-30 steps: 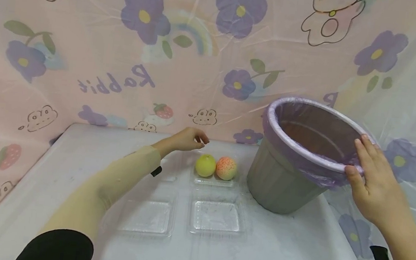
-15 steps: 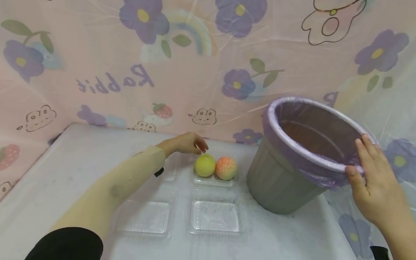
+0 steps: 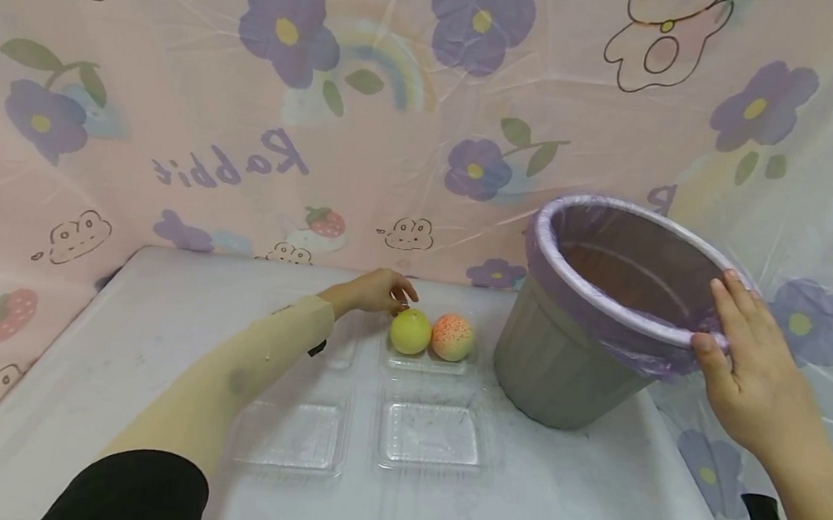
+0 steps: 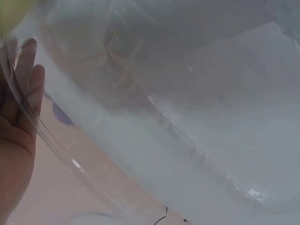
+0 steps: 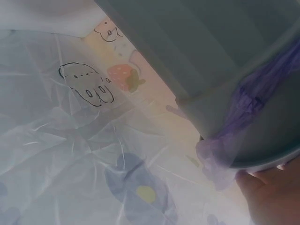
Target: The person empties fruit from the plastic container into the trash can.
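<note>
In the head view my left hand (image 3: 377,291) reaches behind and left of a yellow-green round fruit (image 3: 410,331), fingertips right at the back-left edge of its clear plastic box (image 3: 427,364). The fingers are loosely extended; in the left wrist view the hand (image 4: 21,101) shows behind a clear plastic edge (image 4: 70,159). A peach-like fruit (image 3: 452,337), orange-speckled, sits beside the yellow-green one. My right hand (image 3: 767,377) grips the near-right rim of a grey trash can (image 3: 564,366), which leans to the right. A purple bag (image 3: 607,312) lines it and folds over the rim.
Two more clear boxes stand in the front row, one left (image 3: 294,437) and one right (image 3: 432,435). Another clear box (image 3: 339,346) is partly hidden by the left forearm. A patterned curtain (image 3: 397,149) rises behind the white table (image 3: 153,335).
My left hand has lowered and moved slightly right, coming down to the edge of the fruit box. The right hand and the trash can have stayed in place.
</note>
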A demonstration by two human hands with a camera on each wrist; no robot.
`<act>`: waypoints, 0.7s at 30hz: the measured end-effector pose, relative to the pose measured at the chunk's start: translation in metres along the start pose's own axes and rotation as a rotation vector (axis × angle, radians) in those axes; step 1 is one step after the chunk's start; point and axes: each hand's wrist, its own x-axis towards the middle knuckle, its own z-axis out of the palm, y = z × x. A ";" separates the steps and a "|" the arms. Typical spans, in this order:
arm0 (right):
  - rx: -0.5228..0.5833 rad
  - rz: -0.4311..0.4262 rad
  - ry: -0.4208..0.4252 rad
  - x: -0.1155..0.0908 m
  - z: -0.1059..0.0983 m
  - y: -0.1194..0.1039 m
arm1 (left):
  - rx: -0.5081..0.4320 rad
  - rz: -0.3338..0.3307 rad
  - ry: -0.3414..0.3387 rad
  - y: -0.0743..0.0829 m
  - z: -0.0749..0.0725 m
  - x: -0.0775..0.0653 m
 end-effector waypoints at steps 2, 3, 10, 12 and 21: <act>-0.002 0.004 -0.006 0.000 0.000 0.000 | -0.008 -0.003 -0.002 0.000 0.000 0.000; -0.002 0.006 -0.007 0.000 -0.001 -0.001 | -0.012 -0.004 -0.003 0.000 0.000 0.000; 0.000 0.010 -0.014 -0.001 0.000 -0.001 | -0.054 -0.020 -0.005 0.000 0.002 0.000; -0.002 0.014 -0.018 -0.001 0.000 -0.001 | -0.064 -0.025 -0.002 0.002 0.001 0.000; -0.002 0.008 -0.009 -0.001 -0.001 -0.001 | -0.134 -0.015 0.021 0.010 -0.007 0.000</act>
